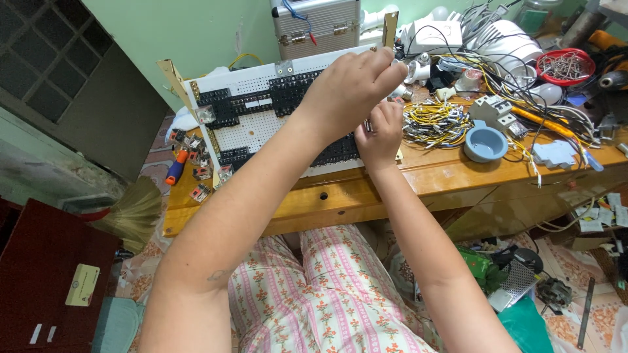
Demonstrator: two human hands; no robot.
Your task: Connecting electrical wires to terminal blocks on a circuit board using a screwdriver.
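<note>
A white perforated board (261, 127) with rows of black terminal sockets stands tilted on the wooden desk (445, 173). My left hand (350, 85) reaches across the board to its right edge, fingers pinched on a small part I cannot make out. Just below it, my right hand (379, 134) is closed at the board's right side, touching the black sockets; what it holds is hidden. A bundle of yellow wires (435, 121) lies just right of both hands.
A blue bowl (485, 142), grey breaker blocks (494, 111), tangled cables and a red bowl of screws (566, 65) crowd the desk's right. Small clear relays (199, 173) and an orange-handled screwdriver (175, 168) lie left. A metal case (317, 26) stands behind. A broom (134, 212) lies on the floor at left.
</note>
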